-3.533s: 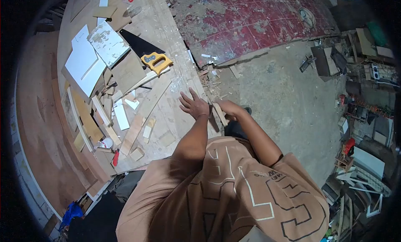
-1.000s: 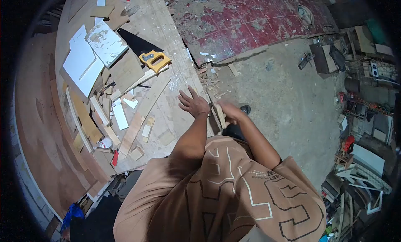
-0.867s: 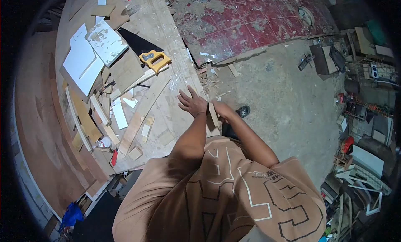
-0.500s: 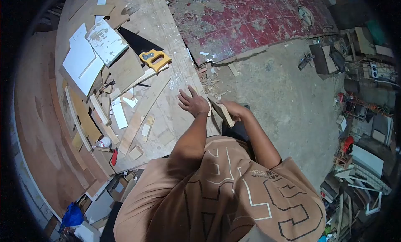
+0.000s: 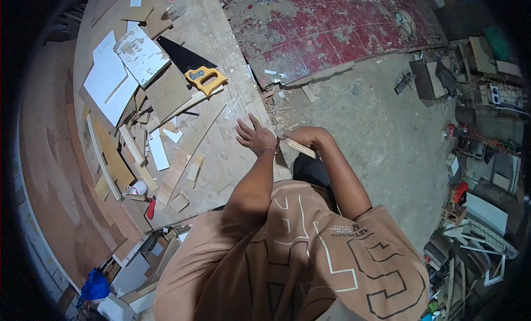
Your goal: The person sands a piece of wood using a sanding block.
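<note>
My left hand [image 5: 257, 138] lies flat near the right edge of the wooden worktable [image 5: 221, 149], its fingers spread. Just off that edge, my right hand [image 5: 303, 136] is closed around a pale piece of wood [image 5: 301, 149], which slants down and right below the fingers. The near end of the piece is partly hidden by the hand. A handsaw [image 5: 206, 79] with a yellow handle and dark blade rests on the table beyond my left hand, touching neither hand. Between it and me lie a long wooden strip [image 5: 185, 169] and a small wood block [image 5: 195, 170].
White and brown board offcuts [image 5: 110, 80] cover the table's left half, with a red-handled tool [image 5: 151, 208] near its front edge. Wood scraps [image 5: 281, 112] lie on the floor beside the table. A red tiled surface [image 5: 332, 30] is beyond; piled materials [image 5: 487, 210] line the right.
The piece of wood in my right hand has tilted from steep to flatter, and the hand has moved slightly left toward the table edge. My left hand has stayed in place.
</note>
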Demonstrator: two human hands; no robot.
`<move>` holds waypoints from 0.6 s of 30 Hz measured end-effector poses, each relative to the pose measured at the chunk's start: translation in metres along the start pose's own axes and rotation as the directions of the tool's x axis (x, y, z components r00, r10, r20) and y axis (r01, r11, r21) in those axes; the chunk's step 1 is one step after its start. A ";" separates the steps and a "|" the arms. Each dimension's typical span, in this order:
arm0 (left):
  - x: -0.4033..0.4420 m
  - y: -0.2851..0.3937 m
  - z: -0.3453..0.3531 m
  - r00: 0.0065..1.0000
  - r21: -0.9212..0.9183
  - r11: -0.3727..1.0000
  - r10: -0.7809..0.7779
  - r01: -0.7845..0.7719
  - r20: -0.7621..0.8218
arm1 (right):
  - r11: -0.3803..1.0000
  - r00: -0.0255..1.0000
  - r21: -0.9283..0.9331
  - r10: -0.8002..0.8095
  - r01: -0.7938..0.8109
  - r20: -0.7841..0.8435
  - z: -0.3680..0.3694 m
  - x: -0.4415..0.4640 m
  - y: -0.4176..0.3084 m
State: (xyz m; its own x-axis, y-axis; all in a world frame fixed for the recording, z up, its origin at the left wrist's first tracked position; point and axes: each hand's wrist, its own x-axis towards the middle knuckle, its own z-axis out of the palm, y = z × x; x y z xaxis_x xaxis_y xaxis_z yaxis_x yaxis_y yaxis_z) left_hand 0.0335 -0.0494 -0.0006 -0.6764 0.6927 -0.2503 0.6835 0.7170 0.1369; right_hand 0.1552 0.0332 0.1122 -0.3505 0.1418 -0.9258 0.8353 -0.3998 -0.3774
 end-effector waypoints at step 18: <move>0.002 -0.002 0.003 1.000 0.002 1.000 -0.004 0.004 0.009 | 0.916 0.933 -0.351 -0.063 0.195 0.354 -0.001 0.063 0.001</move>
State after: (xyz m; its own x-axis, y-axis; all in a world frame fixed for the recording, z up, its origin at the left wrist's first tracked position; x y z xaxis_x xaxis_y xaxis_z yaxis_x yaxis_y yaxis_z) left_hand 0.0317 -0.0494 -0.0045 -0.6768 0.6889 -0.2594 0.6811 0.7197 0.1344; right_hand 0.1346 0.0425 0.0532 -0.5296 -0.1627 -0.8325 0.8453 -0.0204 -0.5339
